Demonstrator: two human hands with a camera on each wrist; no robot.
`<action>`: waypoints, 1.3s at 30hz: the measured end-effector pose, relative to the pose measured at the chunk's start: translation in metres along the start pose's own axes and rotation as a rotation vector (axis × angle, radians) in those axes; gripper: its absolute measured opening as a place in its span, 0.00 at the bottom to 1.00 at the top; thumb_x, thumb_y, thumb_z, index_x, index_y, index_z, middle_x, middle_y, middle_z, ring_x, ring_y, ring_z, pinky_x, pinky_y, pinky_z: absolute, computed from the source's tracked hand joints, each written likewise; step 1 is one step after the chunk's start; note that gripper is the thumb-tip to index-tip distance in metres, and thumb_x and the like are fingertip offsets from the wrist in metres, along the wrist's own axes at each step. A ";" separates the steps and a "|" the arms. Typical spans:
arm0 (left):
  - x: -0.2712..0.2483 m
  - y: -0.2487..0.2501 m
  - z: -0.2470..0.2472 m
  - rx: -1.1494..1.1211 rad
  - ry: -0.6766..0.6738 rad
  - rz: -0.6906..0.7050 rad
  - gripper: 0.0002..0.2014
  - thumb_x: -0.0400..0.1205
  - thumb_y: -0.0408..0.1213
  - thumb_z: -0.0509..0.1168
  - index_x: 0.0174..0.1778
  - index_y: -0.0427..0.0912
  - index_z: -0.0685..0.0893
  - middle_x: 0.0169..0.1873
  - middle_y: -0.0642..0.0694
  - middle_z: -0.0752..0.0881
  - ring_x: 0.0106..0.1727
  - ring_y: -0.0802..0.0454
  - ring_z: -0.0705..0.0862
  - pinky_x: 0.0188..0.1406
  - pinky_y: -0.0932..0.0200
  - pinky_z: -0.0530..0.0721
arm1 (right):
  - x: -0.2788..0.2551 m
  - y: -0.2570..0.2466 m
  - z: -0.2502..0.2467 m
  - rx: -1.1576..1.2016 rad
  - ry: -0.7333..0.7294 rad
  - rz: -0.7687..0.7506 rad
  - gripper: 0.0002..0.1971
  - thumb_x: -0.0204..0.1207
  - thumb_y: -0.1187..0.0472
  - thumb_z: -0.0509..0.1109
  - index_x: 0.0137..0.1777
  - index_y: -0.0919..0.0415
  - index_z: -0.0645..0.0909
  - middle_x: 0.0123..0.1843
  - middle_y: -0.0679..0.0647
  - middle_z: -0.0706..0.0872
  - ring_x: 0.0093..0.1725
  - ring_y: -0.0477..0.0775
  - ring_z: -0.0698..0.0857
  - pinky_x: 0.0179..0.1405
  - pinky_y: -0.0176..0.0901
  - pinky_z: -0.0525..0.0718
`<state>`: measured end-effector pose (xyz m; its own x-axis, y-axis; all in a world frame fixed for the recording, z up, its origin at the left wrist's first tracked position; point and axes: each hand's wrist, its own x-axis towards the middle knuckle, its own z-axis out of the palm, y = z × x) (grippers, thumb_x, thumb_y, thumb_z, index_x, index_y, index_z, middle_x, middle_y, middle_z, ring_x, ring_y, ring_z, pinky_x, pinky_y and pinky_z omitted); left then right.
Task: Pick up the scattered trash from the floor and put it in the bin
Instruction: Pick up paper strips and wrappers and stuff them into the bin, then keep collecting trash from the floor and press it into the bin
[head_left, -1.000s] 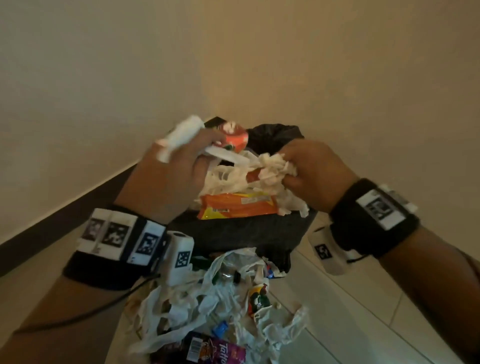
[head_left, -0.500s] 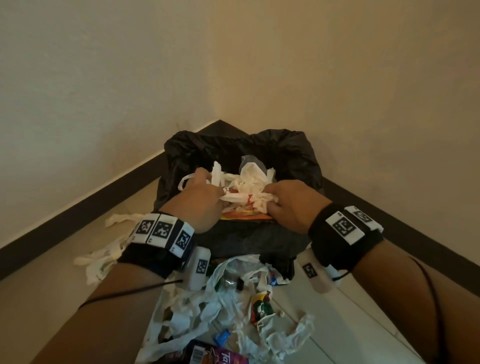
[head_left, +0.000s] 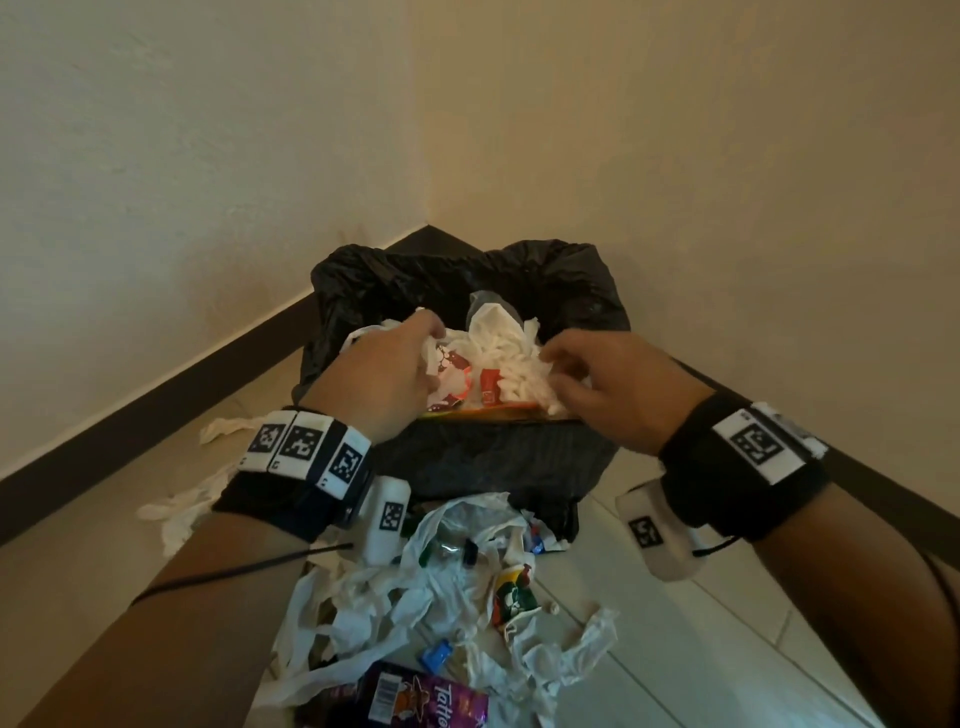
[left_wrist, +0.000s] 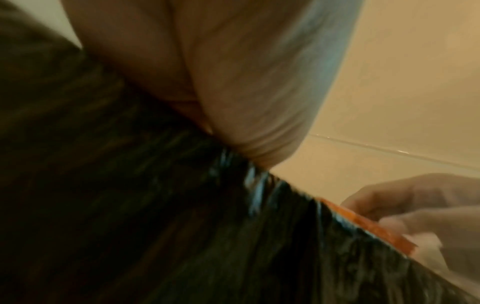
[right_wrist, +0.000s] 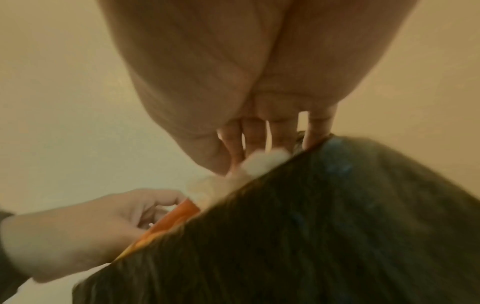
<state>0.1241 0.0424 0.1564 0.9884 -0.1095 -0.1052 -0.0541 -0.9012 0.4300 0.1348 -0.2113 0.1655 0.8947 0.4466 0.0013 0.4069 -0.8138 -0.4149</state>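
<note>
The bin, lined with a black bag, stands in the room's corner, heaped with white tissue, a red-and-white wrapper and an orange packet at its near rim. My left hand lies on the heap's left side with bent fingers; their tips are hidden, so a grip cannot be judged. My right hand has its fingers spread and touches the tissue on the right. In the right wrist view the right fingers point down at tissue above the bag.
Loose trash lies on the tiled floor in front of the bin: white tissue and plastic, a small green-and-red wrapper and a purple snack packet. More tissue strips lie to the left by the dark skirting.
Both hands carried the bundle of tissue and wrappers down into the bin. The right hand's fingers have since spread apart over the heap.
</note>
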 end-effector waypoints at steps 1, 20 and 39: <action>-0.002 0.001 -0.004 0.045 0.020 -0.005 0.15 0.84 0.44 0.71 0.66 0.59 0.79 0.56 0.49 0.84 0.59 0.47 0.84 0.60 0.44 0.86 | -0.005 0.003 -0.006 0.024 0.081 -0.025 0.14 0.82 0.55 0.64 0.66 0.50 0.80 0.55 0.45 0.84 0.53 0.45 0.82 0.52 0.37 0.80; -0.075 0.038 0.094 0.165 -0.091 0.913 0.13 0.89 0.47 0.62 0.43 0.48 0.86 0.41 0.53 0.82 0.43 0.54 0.75 0.39 0.51 0.82 | -0.095 0.163 0.180 -0.171 -0.621 0.558 0.41 0.81 0.71 0.55 0.87 0.50 0.38 0.88 0.47 0.35 0.88 0.56 0.47 0.86 0.53 0.54; -0.093 -0.010 0.183 0.382 -0.847 0.260 0.13 0.87 0.45 0.64 0.64 0.45 0.85 0.59 0.42 0.85 0.54 0.41 0.86 0.54 0.47 0.87 | -0.126 0.153 0.197 -0.298 -0.533 0.543 0.19 0.87 0.52 0.56 0.75 0.53 0.73 0.73 0.57 0.77 0.69 0.60 0.80 0.68 0.49 0.78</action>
<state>0.0072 -0.0151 -0.0027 0.5164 -0.4566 -0.7244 -0.4476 -0.8652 0.2262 0.0478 -0.3186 -0.0772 0.8038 0.0171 -0.5947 0.0410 -0.9988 0.0267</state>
